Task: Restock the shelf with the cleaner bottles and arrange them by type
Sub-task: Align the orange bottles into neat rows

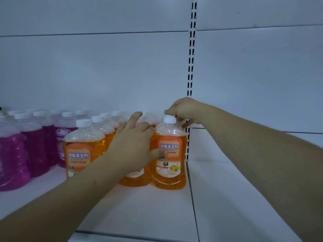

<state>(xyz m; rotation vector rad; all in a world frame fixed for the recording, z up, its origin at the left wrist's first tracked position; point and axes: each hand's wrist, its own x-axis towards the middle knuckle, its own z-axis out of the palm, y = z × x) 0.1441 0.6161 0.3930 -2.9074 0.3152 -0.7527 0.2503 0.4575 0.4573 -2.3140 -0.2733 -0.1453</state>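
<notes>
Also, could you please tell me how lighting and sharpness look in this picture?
Head view: dim bluish light, brightest on the shelf beside the front orange bottle; thumb of the left hand motion-blurred over its label; wide-angle distortion bows the shelf edges; purple bottles look soft.

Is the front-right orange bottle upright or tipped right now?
Upright. The orange bottle stands with its base flat on the shelf, white cap straight up; the right hand grips the cap.

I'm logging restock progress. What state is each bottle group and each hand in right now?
Front-right orange bottle: upright, capped.
Right hand: grips that bottle's cap.
Left hand: fingers spread, thumb touching its label.
Other orange bottles: upright, capped, grouped together.
Purple bottles: upright, capped, grouped at left.
</notes>
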